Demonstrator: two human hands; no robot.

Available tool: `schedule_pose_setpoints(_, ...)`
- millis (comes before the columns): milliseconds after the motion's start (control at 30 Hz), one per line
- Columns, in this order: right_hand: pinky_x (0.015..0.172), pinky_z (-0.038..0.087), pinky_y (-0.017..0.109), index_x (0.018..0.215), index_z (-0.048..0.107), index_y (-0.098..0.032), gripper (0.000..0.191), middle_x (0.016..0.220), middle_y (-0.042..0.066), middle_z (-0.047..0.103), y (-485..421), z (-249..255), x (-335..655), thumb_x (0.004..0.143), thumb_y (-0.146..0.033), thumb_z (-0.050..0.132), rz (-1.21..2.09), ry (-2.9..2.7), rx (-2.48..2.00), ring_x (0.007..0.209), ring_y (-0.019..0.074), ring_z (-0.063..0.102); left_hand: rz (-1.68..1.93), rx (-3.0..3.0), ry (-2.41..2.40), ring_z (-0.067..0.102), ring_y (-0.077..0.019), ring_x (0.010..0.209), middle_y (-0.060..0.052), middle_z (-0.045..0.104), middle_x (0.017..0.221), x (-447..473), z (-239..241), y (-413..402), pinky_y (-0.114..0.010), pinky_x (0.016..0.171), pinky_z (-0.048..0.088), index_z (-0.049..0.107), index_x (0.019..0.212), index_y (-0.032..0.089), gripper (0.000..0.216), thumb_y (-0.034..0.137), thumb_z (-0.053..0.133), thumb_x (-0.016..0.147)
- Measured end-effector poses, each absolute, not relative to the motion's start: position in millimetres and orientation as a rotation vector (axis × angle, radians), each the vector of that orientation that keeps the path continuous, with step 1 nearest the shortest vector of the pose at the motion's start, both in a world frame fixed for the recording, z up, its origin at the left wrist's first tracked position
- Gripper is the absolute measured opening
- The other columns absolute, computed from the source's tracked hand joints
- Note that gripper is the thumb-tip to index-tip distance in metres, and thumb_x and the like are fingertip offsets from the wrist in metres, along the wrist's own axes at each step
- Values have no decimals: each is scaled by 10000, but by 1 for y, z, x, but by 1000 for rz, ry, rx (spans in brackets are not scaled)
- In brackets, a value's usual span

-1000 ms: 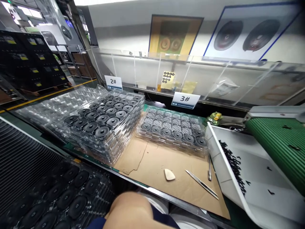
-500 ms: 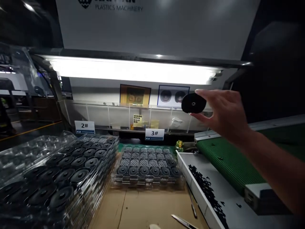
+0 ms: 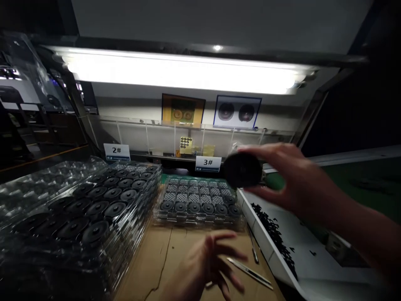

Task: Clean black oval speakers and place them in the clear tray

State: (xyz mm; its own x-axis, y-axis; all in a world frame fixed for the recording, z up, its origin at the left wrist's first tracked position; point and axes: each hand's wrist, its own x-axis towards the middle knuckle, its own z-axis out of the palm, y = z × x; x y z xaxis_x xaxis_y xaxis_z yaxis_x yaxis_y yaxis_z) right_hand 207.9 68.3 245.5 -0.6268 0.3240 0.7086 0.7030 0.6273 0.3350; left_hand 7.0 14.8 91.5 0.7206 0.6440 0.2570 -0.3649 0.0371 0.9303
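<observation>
One bare left hand (image 3: 210, 265), blurred, is held low over the desk (image 3: 163, 178), fingers loosely spread; nothing is seen gripped. Beneath, one brown cardboard sheet (image 3: 178, 238) is laid, presumably as surface protection, with two slender silver metal tools (image 3: 252, 275) placed at its right, likely for easy reach. In one raised bare right hand (image 3: 291, 179), one black rounded disc (image 3: 242, 169) is pinched by opposite edges between thumb and fingers, apparently to leave its face uncovered. At left, one stack of clear plastic trays (image 3: 133, 223) is kept, layers uncountable; dark discs are seated apart in pockets, probably against rubbing. At right, small black pieces (image 3: 275, 240), uncounted, are contained in one white open bin (image 3: 265, 242). Beyond, in one clear plastic tray (image 3: 191, 219), seven discs are seated: six in front, one behind. Farther back, two white number cards (image 3: 208, 163) are displayed, seemingly as labels; two framed pictures (image 3: 237, 111) are lit by one white tube lamp (image 3: 181, 71).
</observation>
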Motion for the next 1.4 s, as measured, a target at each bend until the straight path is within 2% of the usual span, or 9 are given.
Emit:
schedule_pose_setpoints(167,967,453,312,1295,417,-253,590,1207,52,595,35,151,204,757,-248,659,83,-2714,-731,1178,192,505,471,698,169,686,-231,693,-198,667,1013,19,11,27,-281,507,502,511,1257,75,951,729,-4,796)
schedule_pose_setpoints(400,1041,429,303,1417,275,-341,767,1361,22,502,23,56,208,766,-86,591,1186,-2663,-904,1277,156,443,245,347,177,684,-200,633,-91,700,828,10,-61,4,-287,586,505,668,1029,79,697,693,505,740)
schedule_pose_setpoints(533,991,473,336,1423,296,-339,703,1391,51,480,34,21,207,810,-285,637,1273,-2535,-991,1204,194,522,375,182,199,714,-227,686,-62,721,892,-6,-62,-4,-273,608,527,663,1071,195,618,554,763,579)
schedule_pose_setpoints(700,649,552,324,1219,560,-235,401,1081,85,634,59,-57,190,844,-378,540,1062,-2129,-1613,697,160,636,806,-48,345,680,-235,960,-121,646,1209,-23,-61,-12,-302,814,517,643,1134,203,474,463,685,739)
schedule_pose_setpoints(900,836,495,469,1115,574,-183,316,1227,169,509,51,-142,144,850,-326,477,848,-1974,-1759,1030,284,584,1144,-235,672,598,-296,1122,-107,620,1256,-36,-52,-15,-409,982,435,640,1105,186,368,300,704,761)
schedule_pose_setpoints(1067,748,529,363,976,625,-197,203,900,68,677,54,-131,141,823,-264,511,989,-2037,-1519,835,217,646,1267,-216,762,605,-286,1115,-113,631,1232,-38,-36,-13,-379,1004,428,626,1101,170,419,224,757,707)
schedule_pose_setpoints(1200,595,516,298,999,638,-202,226,951,59,705,74,-65,142,837,-318,532,993,-2005,-1442,751,193,656,1280,-137,774,609,-285,1107,-102,654,1189,-32,-25,-8,-364,980,449,634,1090,181,433,212,777,682)
schedule_pose_setpoints(1267,686,514,282,1153,574,-253,289,1079,33,671,71,-24,135,882,-311,492,931,-1956,-1381,872,168,638,1256,-54,786,626,-276,1073,-106,647,1196,-26,-20,-3,-347,932,479,625,1119,191,490,243,793,661)
schedule_pose_setpoints(1400,750,482,266,1154,546,-200,320,941,27,680,47,26,122,858,-108,463,741,-1938,-1001,829,134,611,1154,92,835,652,-236,985,-103,666,1136,-16,-9,7,-291,846,513,638,1122,197,609,356,836,568)
